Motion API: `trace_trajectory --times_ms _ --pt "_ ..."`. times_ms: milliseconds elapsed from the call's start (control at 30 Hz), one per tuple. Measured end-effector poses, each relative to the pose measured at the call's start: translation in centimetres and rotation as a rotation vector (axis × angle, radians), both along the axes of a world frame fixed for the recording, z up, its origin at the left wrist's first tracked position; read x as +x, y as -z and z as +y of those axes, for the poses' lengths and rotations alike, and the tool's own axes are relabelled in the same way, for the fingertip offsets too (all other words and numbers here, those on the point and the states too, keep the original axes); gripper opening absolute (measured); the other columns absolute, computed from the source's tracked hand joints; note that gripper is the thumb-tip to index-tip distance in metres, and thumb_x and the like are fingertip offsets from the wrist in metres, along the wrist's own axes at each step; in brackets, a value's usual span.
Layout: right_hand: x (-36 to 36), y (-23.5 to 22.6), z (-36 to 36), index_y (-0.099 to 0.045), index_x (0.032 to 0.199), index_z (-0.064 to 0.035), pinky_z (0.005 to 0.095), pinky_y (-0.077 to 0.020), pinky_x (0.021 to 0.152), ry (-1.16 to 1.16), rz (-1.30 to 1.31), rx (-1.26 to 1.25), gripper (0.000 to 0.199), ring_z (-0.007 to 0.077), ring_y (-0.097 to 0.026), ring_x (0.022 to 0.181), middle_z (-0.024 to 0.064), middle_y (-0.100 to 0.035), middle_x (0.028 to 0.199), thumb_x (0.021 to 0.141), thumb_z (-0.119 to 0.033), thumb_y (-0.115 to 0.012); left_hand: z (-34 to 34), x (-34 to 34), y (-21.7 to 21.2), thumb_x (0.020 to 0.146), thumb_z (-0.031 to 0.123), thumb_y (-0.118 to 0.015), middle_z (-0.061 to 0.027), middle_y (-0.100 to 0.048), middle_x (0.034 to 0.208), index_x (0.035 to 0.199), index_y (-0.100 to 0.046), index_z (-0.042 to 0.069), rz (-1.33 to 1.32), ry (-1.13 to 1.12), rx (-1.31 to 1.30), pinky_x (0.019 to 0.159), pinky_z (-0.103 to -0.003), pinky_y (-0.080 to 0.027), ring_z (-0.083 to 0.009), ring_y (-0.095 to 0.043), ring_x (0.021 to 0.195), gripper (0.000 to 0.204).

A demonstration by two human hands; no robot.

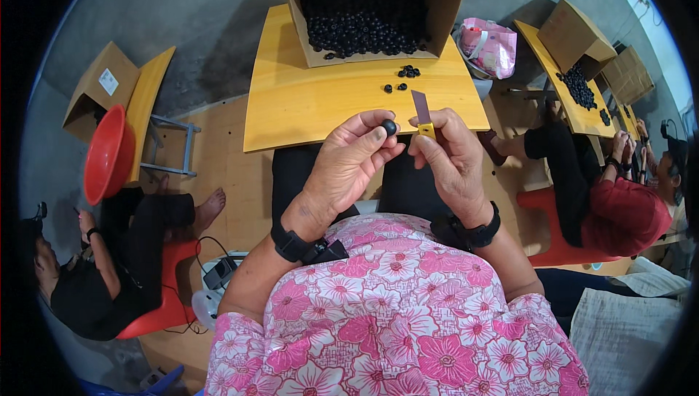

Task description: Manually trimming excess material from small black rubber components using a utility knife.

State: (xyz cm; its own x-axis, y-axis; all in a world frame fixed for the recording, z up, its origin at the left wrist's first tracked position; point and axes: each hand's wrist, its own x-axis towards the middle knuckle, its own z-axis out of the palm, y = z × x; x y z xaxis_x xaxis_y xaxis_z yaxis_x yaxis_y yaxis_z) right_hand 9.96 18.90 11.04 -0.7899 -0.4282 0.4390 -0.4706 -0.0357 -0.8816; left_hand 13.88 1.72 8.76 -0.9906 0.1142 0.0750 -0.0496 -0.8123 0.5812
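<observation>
Between the thumb and fingers of my left hand (349, 156) is a small round black piece (389, 128), smooth and ball-like on the side that shows. My right hand (453, 163) grips a small cutter knife by its yellow part (426, 131). Its flat blade (420, 107) points up and away from me, a short gap to the right of the black piece. Both hands are raised over the near edge of the yellow table (306, 105). Beyond them on the tabletop lie several loose black pieces (409, 71), with two more (395, 88) closer to me.
An open cardboard box (451, 17) on its side holds a heap of black pieces (364, 32). Right of the table is a pink bag (496, 48). People sit at tables on both sides; a red basin (109, 156) leans at left, and black pieces (579, 89) cover the right table.
</observation>
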Motion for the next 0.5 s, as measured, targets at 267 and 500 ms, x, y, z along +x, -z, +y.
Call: trace_trajectory --times_ms 267,500 --pt "0.8 -1.3 -0.2 -0.061 0.098 -0.001 0.028 -0.0427 0.061 0.13 0.374 0.165 0.014 0.0208 -0.053 0.068 0.0098 -0.055 0.078 0.086 -0.004 -0.057 -0.1 0.1 -0.2 0.091 0.008 -0.056 -0.0068 -0.06 0.094 0.111 -0.055 0.0 0.035 0.029 0.006 0.089 -0.031 -0.053 -0.0134 -0.061 0.088 0.022" --pt "0.8 -1.7 0.0 -0.062 0.095 -0.0032 0.0333 -0.0412 0.062 0.188 0.433 0.244 0.017 0.0245 -0.049 0.069 0.0099 -0.052 0.075 0.086 -0.017 -0.06 -0.1 0.3 -0.5 0.091 0.007 -0.055 -0.01 -0.061 0.097 0.113 -0.054 -0.001 0.029 0.063 0.014 0.089 -0.031 -0.053 -0.0154 -0.062 0.092 0.023"
